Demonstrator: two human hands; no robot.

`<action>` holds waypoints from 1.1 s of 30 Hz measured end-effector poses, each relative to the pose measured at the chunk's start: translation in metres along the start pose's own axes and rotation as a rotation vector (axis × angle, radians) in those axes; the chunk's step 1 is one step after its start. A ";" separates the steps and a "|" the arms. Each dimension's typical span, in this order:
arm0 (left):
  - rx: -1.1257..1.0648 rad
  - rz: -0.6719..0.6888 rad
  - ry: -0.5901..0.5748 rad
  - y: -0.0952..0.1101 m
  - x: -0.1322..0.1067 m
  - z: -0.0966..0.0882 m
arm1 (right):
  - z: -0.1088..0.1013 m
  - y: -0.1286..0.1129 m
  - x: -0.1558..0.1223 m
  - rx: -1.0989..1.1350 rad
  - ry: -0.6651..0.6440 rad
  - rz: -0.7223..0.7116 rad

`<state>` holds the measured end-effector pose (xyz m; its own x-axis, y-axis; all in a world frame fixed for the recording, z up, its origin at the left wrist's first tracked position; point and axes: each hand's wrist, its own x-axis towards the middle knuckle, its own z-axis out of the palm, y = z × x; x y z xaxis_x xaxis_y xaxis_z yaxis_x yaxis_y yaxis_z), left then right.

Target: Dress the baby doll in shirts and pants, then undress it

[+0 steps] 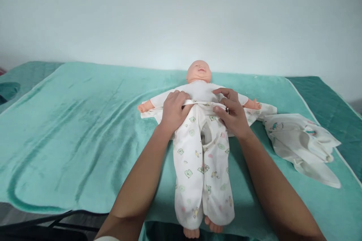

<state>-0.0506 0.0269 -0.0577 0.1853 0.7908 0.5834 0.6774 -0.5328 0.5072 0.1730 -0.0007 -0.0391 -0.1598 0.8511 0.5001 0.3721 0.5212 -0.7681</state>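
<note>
A baby doll [199, 70] lies on its back with its arms stretched out to both sides. White baby pants [192, 165] printed with small green animals cover its legs, and the feet stick out at the bottom. My left hand [175, 107] is closed on the waistband at the left side of the doll's waist. On the other side, my right hand [231, 111] has its thumb and fingers apart, touching the waistband and the doll's belly. A patterned baby shirt [251, 115] is spread partly under the doll, mostly hidden by its body.
Folded white baby clothes [301, 141] with a print lie to the right. A turquoise blanket [70, 131] with wrinkles covers the bed, over a darker green quilted cover [325, 98]. A pale wall [169, 15] rises behind. Dark metal bars [65, 218] show at the lower left.
</note>
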 end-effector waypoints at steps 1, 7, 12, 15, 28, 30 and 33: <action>0.006 -0.004 0.008 -0.002 0.000 0.000 | -0.002 0.002 -0.006 0.033 0.059 0.001; -0.037 -0.046 0.054 -0.010 0.000 0.004 | -0.010 0.016 -0.041 0.194 0.238 0.123; -0.078 -0.157 0.098 -0.014 0.002 0.007 | -0.013 0.009 -0.043 0.050 -0.052 0.304; -0.116 -0.189 0.110 -0.013 0.004 0.008 | -0.019 0.007 -0.042 0.057 -0.195 0.351; -0.218 -0.255 0.081 0.028 -0.086 -0.021 | -0.009 0.009 -0.044 -0.112 -0.074 0.367; -0.266 -0.303 0.023 0.033 -0.098 -0.026 | -0.006 0.007 -0.044 -0.169 -0.042 0.328; -0.364 -0.329 -0.081 0.031 -0.099 -0.027 | -0.002 0.005 -0.045 -0.196 0.016 0.324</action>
<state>-0.0673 -0.0766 -0.0823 0.0674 0.9479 0.3114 0.4197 -0.3101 0.8531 0.1834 -0.0365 -0.0644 0.0083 0.9679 0.2513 0.5692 0.2020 -0.7970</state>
